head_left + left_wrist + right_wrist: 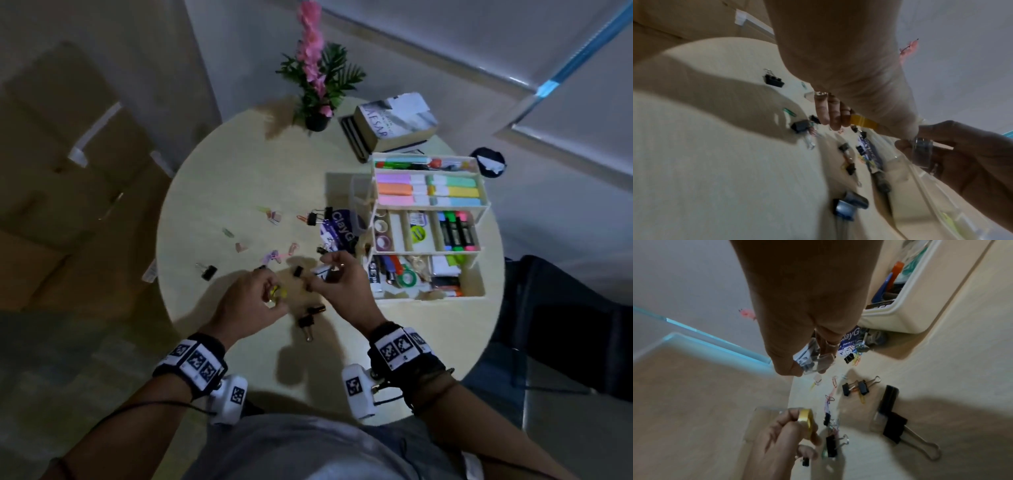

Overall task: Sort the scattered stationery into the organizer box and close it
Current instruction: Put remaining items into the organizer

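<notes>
My left hand [270, 291] hovers just above the round table [222, 192] and pinches a small yellow tape roll [278, 293]. The tape roll [806, 421] shows edge-on in the right wrist view and as a yellow band [863, 122] in the left wrist view. Close beside it, my right hand [323, 274] grips a small clear plastic box [809, 360] of dark clips, also visible as the clear box [922, 152]. The cream organizer box [481, 291] stands open at the right, its tiers filled. Black binder clips [306, 322] and coloured paper clips [274, 255] lie scattered.
A purple ClayG packet [337, 229] lies against the organizer's left side. A potted pink flower [317, 121] and stacked books [394, 120] stand at the back. A large binder clip [898, 430] lies near the front edge. A dark chair [565, 325] is at the right.
</notes>
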`<state>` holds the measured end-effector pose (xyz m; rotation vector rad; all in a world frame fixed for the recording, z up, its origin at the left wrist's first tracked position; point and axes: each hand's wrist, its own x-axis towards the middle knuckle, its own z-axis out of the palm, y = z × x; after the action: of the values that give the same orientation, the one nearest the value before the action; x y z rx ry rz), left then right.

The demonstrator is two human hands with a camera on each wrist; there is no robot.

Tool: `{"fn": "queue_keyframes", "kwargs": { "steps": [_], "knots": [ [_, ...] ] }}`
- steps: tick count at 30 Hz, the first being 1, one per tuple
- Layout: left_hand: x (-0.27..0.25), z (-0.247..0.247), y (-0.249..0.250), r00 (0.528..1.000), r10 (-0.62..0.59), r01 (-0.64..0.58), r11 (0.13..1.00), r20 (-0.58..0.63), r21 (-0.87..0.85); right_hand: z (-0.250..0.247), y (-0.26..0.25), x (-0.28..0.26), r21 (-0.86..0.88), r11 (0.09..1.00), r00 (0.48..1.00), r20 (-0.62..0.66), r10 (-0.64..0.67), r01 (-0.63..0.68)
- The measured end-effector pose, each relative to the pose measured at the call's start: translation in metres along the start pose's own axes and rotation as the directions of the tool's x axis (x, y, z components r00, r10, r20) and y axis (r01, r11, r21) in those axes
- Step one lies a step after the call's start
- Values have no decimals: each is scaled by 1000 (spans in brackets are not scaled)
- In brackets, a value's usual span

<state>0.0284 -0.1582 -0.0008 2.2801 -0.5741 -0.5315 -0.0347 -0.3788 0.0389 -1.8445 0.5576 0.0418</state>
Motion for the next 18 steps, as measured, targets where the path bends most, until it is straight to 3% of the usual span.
{"fn": "queue_keyframes", "kwargs": {
  "steps": [11, 15, 18],
  "knots": [
    [38, 41, 90, 990, 141, -141, 988, -1, -55, -118, 17, -22, 420, 899, 989, -23, 149, -126],
    [42, 60, 114, 992, 124, -125, 989, -17, -74, -170, 38, -18, 400, 910, 985, -71, 154, -113],
    [42, 72, 122, 995, 100, -101, 992, -19, -78, -199, 54, -7, 244, 967, 990, -99, 103, -76]
  ]
}}
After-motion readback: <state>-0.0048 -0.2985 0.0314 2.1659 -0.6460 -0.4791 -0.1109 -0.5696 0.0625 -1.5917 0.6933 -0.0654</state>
